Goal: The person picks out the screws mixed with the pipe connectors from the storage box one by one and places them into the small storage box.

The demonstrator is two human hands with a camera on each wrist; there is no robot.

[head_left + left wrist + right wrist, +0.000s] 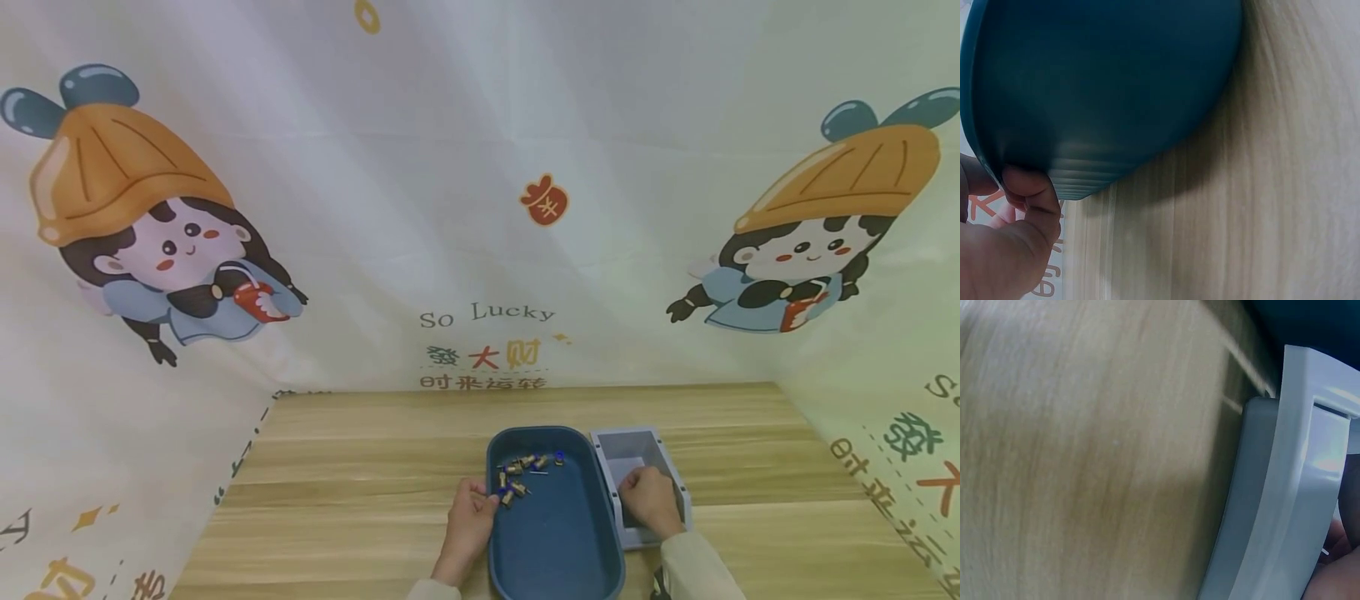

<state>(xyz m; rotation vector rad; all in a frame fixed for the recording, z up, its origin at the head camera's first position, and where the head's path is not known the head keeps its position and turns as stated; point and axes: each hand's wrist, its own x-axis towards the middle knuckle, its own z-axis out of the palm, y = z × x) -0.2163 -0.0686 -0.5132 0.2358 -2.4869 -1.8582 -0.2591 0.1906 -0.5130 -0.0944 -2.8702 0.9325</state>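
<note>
A deep blue tray [555, 533] stands on the table, with several small brass-coloured parts [513, 471], some with blue ends and thin metal pins, gathered toward its far left. My left hand [471, 521] pinches the tray's left rim between thumb and fingers, as the left wrist view also shows at the rim [967, 119]. My right hand [651, 500] is inside the grey box [637, 442], fingers curled. From those fingers a thin pale pin [1324, 551] pokes out in the right wrist view; the rest of that small part is hidden.
The grey box stands against the tray's right side. Both sit on a wood-grain table [345, 483]. A printed cloth [480, 250] hangs around the table at the back and sides.
</note>
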